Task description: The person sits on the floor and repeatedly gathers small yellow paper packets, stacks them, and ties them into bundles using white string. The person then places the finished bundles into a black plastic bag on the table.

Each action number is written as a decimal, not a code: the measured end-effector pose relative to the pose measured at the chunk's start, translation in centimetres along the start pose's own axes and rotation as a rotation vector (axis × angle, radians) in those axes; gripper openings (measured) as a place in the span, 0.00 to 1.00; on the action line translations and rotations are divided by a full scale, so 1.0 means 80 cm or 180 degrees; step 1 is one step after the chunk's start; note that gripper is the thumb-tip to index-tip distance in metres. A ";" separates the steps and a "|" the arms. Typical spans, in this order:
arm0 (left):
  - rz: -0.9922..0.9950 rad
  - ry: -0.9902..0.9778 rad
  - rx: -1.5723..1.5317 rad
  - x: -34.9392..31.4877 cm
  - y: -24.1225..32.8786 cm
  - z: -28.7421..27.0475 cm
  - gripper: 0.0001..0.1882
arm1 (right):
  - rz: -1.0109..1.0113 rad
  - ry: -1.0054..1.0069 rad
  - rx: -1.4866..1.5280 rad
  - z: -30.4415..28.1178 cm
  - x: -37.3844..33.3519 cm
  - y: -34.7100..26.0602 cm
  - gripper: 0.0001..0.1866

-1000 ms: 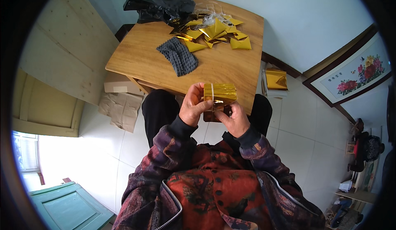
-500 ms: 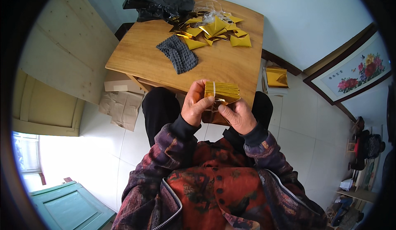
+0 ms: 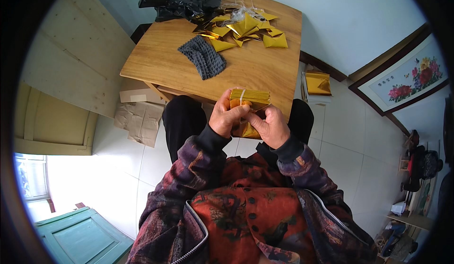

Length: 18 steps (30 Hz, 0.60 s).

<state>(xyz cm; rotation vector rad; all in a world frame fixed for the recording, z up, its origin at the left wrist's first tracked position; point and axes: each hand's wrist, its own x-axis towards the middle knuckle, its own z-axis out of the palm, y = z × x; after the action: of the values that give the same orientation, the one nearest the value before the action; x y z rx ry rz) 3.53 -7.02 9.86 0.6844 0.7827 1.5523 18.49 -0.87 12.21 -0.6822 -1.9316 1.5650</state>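
Your left hand [image 3: 223,117] and right hand [image 3: 274,129] grasp the gold stack [image 3: 257,96] by the table's [image 3: 156,60] near edge, its band [image 3: 243,95] on, while gold pieces [image 3: 246,26] lie apparently folded, unbanded, on the tabletop.

**Patterned jacket [image 3: 195,164] over a red shirt [image 3: 227,216]**

Your jacket is mottled in purple, rust and black, with plain black cuffs [image 3: 290,150] and a silver-toothed zip [image 3: 337,221] down its open front. Beneath it, your red shirt carries dark, irregular blotches and a row of round, dark buttons [image 3: 252,216]. Your trousers [image 3: 185,119] are black; your left hand [image 3: 227,116] and right hand [image 3: 273,126] are bare.
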 end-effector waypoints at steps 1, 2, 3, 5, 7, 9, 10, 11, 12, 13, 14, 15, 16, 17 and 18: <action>-0.0061 0.0018 -0.0113 0.000 0.000 -0.002 0.30 | 0.0021 -0.0009 0.0043 -0.001 0.001 0.001 0.16; -0.0121 0.0037 -0.0226 0.000 0.000 -0.005 0.31 | -0.0016 -0.0015 0.0127 -0.002 0.002 0.003 0.16; -0.0095 -0.0068 -0.0439 0.001 -0.001 -0.008 0.32 | -0.0046 -0.0015 0.0179 -0.003 0.002 0.004 0.16; -0.0131 -0.0203 -0.0649 0.003 -0.001 -0.019 0.34 | -0.0060 0.0042 0.0266 -0.006 0.003 0.007 0.15; 0.0028 -0.0303 -0.0747 0.003 -0.007 -0.025 0.32 | -0.0034 0.0155 0.0339 -0.007 0.005 0.008 0.16; -0.0075 -0.0308 -0.0788 -0.005 -0.015 -0.028 0.30 | 0.0046 0.0155 0.0246 -0.009 0.006 0.008 0.16; -0.0045 -0.0288 -0.0804 -0.009 -0.019 -0.028 0.31 | 0.0084 0.0151 0.0198 -0.009 0.007 0.008 0.16; -0.0044 -0.0213 -0.0782 -0.013 -0.024 -0.027 0.31 | 0.0089 0.0175 0.0212 -0.009 0.007 0.008 0.16; -0.0036 -0.0159 -0.0754 -0.015 -0.028 -0.026 0.31 | 0.0096 0.0194 0.0225 -0.008 0.007 0.008 0.17; -0.0016 -0.0108 -0.0801 -0.016 -0.031 -0.026 0.31 | 0.0104 0.0210 0.0237 -0.007 0.008 0.008 0.17; -0.0017 -0.0051 -0.0779 -0.016 -0.032 -0.026 0.31 | 0.0086 0.0239 0.0248 -0.005 0.008 0.009 0.17; -0.0011 -0.0032 -0.0758 -0.016 -0.033 -0.026 0.31 | 0.0068 0.0272 0.0258 -0.004 0.008 0.009 0.17; -0.0004 -0.0017 -0.0736 -0.015 -0.034 -0.025 0.31 | 0.0047 0.0306 0.0267 -0.003 0.009 0.010 0.17; 0.0012 0.0026 -0.0712 -0.014 -0.035 -0.024 0.30 | 0.0046 0.0311 0.0266 -0.003 0.009 0.011 0.17; 0.0026 0.0068 -0.0686 -0.014 -0.035 -0.022 0.30 | 0.0045 0.0317 0.0267 -0.002 0.010 0.012 0.17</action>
<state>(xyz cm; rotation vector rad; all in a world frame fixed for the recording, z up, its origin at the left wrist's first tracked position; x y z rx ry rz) 3.94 -8.11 6.54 0.5138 0.6174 1.6255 18.11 -0.03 11.41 -0.7258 -1.7825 1.5806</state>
